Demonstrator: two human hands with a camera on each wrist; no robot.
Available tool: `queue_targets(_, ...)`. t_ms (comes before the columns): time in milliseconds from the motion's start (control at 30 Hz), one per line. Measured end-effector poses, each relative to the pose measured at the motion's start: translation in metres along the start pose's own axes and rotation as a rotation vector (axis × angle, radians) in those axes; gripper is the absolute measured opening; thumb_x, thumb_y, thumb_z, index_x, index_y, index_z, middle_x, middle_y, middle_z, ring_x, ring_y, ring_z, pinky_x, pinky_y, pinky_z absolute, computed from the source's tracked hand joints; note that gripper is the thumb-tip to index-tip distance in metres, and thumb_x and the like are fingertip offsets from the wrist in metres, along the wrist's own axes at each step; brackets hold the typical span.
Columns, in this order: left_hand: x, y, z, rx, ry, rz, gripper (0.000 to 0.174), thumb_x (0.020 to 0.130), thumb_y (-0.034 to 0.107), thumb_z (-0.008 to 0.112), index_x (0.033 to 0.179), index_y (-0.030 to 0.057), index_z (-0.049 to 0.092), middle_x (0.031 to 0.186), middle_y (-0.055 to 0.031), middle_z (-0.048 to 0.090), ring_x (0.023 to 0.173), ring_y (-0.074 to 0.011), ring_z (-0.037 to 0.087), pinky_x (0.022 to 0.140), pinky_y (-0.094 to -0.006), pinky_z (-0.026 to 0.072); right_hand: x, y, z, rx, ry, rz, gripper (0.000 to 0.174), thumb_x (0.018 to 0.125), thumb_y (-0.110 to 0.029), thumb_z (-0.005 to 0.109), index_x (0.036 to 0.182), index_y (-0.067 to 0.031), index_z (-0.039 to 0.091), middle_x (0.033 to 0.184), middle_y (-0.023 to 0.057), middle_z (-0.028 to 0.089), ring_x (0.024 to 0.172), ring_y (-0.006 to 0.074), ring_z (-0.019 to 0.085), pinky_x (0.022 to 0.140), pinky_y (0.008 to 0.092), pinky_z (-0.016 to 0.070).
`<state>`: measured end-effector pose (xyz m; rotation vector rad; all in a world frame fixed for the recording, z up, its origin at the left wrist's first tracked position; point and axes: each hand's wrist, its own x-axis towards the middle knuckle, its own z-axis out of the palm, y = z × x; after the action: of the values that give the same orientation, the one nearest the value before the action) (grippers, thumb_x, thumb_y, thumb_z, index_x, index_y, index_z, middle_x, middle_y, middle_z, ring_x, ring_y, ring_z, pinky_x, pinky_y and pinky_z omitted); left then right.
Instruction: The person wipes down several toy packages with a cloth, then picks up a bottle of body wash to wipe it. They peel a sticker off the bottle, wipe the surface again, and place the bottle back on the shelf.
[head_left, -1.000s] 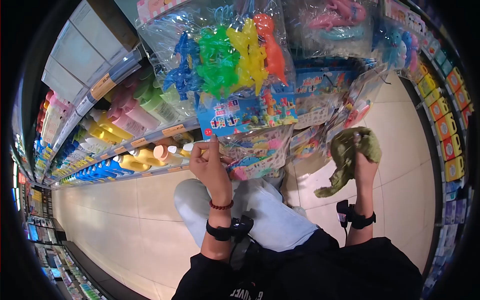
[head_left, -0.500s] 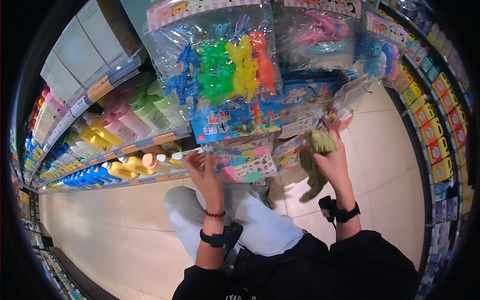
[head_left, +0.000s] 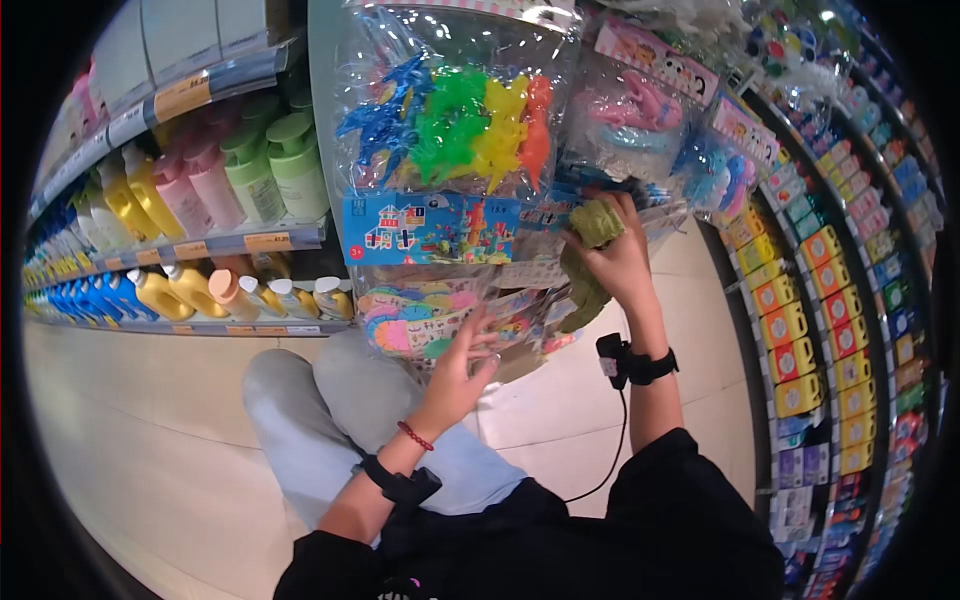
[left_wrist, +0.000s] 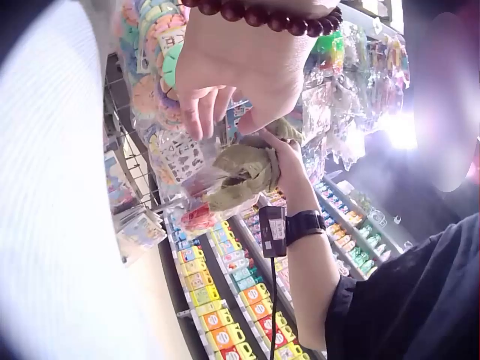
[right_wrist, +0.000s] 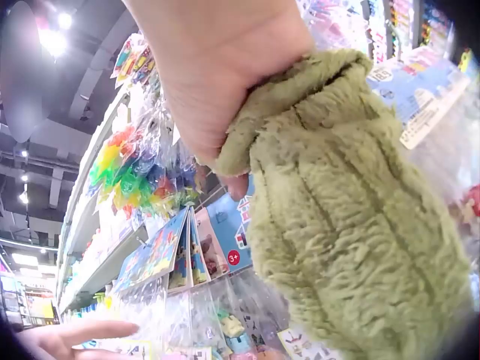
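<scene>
My right hand (head_left: 622, 262) grips a green fluffy cloth (head_left: 598, 224) among the hanging toy packs; its folds fill much of the right wrist view (right_wrist: 345, 202). My left hand (head_left: 462, 378), fingers extended, is beside the lower clear packs of pastel pieces (head_left: 410, 318); whether it touches them I cannot tell. Above hangs a clear bag of blue, green, yellow and orange figures (head_left: 455, 125), with a blue printed card (head_left: 430, 228) under it. A bag with pink and blue figures (head_left: 635, 105) hangs to the right.
Shelves at left hold pump bottles (head_left: 245, 175) and yellow jugs (head_left: 190, 290). More shelves with boxed goods (head_left: 795, 350) curve down the right side. Pale tiled floor (head_left: 150, 430) lies below, with my knees (head_left: 290, 400) near the rack. A cable (head_left: 622, 450) hangs from the right wrist camera.
My right hand has moved left and up to the packs, still holding the green cloth. My left hand has moved right and its fingers have straightened. The view has turned.
</scene>
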<state>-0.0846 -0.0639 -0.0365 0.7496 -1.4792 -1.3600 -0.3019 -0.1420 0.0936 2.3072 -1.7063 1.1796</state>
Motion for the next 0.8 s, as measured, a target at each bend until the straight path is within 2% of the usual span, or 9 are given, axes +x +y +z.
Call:
queue_targets(67, 0.004, -0.019, 0.0, 0.017, 0.035, 0.044, 0.072, 0.082, -0.007, 0.047, 0.145, 0.0106, 0.016, 0.141, -0.015, 0.035, 0.118, -0.0229, 0.049, 0.09, -0.0303, 0.0433, 0.004, -0.002, 0.002, -0.002, -0.002, -0.008, 0.034, 0.071, -0.011, 0.07, 0.1, -0.002, 0.056, 0.106, 0.0165, 0.054, 0.086, 0.0378, 0.054, 0.075, 0.041, 0.0457)
queue_targets(167, 0.001, -0.023, 0.002, 0.118, 0.062, 0.104, 0.07, 0.083, -0.007, 0.046, 0.144, 0.0109, 0.018, 0.142, -0.0134, 0.034, 0.118, -0.0231, 0.049, 0.088, -0.0303, 0.0452, 0.011, 0.023, 0.01, -0.075, 0.009, -0.136, 0.032, 0.071, -0.009, 0.068, 0.1, -0.0015, 0.056, 0.099, 0.0167, 0.058, 0.085, 0.0372, 0.055, 0.075, 0.0392, 0.0462)
queue_targets(267, -0.002, -0.024, -0.002, 0.124, 0.066, 0.103, 0.066, 0.081, -0.008, 0.045, 0.142, 0.0086, 0.024, 0.141, -0.0146, 0.035, 0.115, -0.0247, 0.053, 0.085, -0.0306, 0.0464, 0.013, 0.032, 0.011, 0.187, -0.095, 0.046, 0.029, 0.071, -0.007, 0.067, 0.098, -0.0001, 0.057, 0.092, 0.0157, 0.061, 0.084, 0.0344, 0.058, 0.076, 0.0358, 0.0459)
queue_targets(367, -0.004, -0.026, -0.005, 0.163, 0.066, 0.092, 0.063, 0.081, -0.008, 0.045, 0.14, 0.0078, 0.028, 0.14, -0.0141, 0.036, 0.113, -0.0233, 0.055, 0.083, -0.0297, 0.0465, 0.015, 0.023, 0.006, 0.264, -0.084, 0.161, 0.025, 0.07, -0.004, 0.065, 0.094, 0.0009, 0.058, 0.09, 0.0142, 0.063, 0.085, 0.0308, 0.06, 0.077, 0.0336, 0.0452)
queue_targets(400, -0.004, -0.025, -0.006, 0.168, 0.066, 0.088, 0.063, 0.081, -0.008, 0.045, 0.14, 0.0078, 0.028, 0.14, -0.0143, 0.036, 0.112, -0.0231, 0.055, 0.083, -0.0299, 0.0464, 0.016, 0.024, 0.006, 0.257, -0.101, 0.195, 0.02, 0.073, -0.006, 0.067, 0.09, 0.0023, 0.059, 0.089, 0.0107, 0.064, 0.081, 0.0225, 0.061, 0.073, 0.0316, 0.0463)
queue_targets(500, -0.006, -0.024, -0.006, 0.186, 0.063, 0.091, 0.063, 0.081, -0.009, 0.045, 0.139, 0.0082, 0.029, 0.139, -0.0146, 0.036, 0.111, -0.0229, 0.055, 0.083, -0.0304, 0.0463, 0.016, 0.023, 0.0, 0.428, -0.124, 0.369, 0.021, 0.077, -0.012, 0.07, 0.089, 0.0021, 0.06, 0.084, 0.0075, 0.063, 0.075, 0.0164, 0.06, 0.069, 0.0291, 0.0476)
queue_targets(533, -0.006, -0.026, -0.006, 0.195, 0.064, 0.099, 0.063, 0.081, -0.009, 0.045, 0.139, 0.0083, 0.03, 0.139, -0.0147, 0.037, 0.111, -0.023, 0.055, 0.084, -0.0306, 0.0462, 0.014, 0.027, 0.0, 0.444, -0.103, 0.282, 0.022, 0.079, -0.016, 0.071, 0.087, 0.0013, 0.06, 0.08, 0.005, 0.063, 0.07, 0.0121, 0.059, 0.065, 0.0273, 0.048)
queue_targets(633, -0.007, -0.027, -0.005, 0.208, 0.065, 0.111, 0.062, 0.08, -0.009, 0.045, 0.138, 0.0083, 0.03, 0.138, -0.0147, 0.037, 0.11, -0.0233, 0.056, 0.086, -0.0316, 0.0457, 0.011, 0.029, -0.004, 0.456, -0.128, 0.27, 0.015, 0.079, -0.009, 0.069, 0.088, -0.0007, 0.061, 0.084, 0.0024, 0.06, 0.076, 0.0114, 0.056, 0.07, 0.0262, 0.046)
queue_targets(800, -0.007, -0.025, -0.005, 0.222, 0.064, 0.122, 0.059, 0.08, -0.009, 0.045, 0.135, 0.0068, 0.034, 0.139, -0.0136, 0.036, 0.11, -0.0228, 0.055, 0.087, -0.0309, 0.0454, 0.014, 0.034, -0.009, 0.525, -0.122, 0.282, 0.022, 0.076, -0.015, 0.074, 0.084, 0.0008, 0.061, 0.078, 0.0049, 0.063, 0.07, 0.0137, 0.06, 0.066, 0.0278, 0.0481)
